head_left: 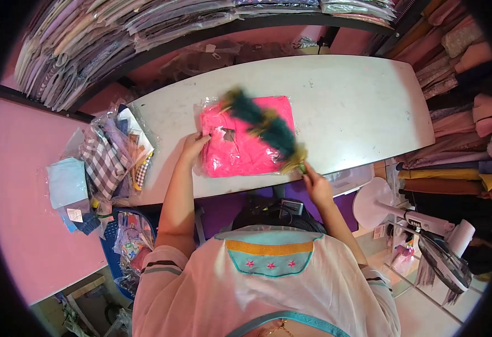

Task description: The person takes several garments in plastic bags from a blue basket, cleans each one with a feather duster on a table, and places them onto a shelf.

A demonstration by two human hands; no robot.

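Observation:
A bright pink folded garment in a clear plastic bag point(232, 160) lies flat on the white table. My left hand point(193, 146) grips the bag's left edge with its fingertips. In my right hand point(317, 184), closed around the handle, is a dark green and yellow duster point(277, 133). The duster is blurred by motion and slants over the bag, covering its upper middle and right side in this view.
Bagged clothes point(108, 160) are heaped at the white table's point(364, 106) left end. A blue basket point(111, 241) with plastic packets stands below. Shelves of bagged garments point(94, 50) run along the back. Hanging clothes point(448, 129) and a white stand point(372, 202) are at right.

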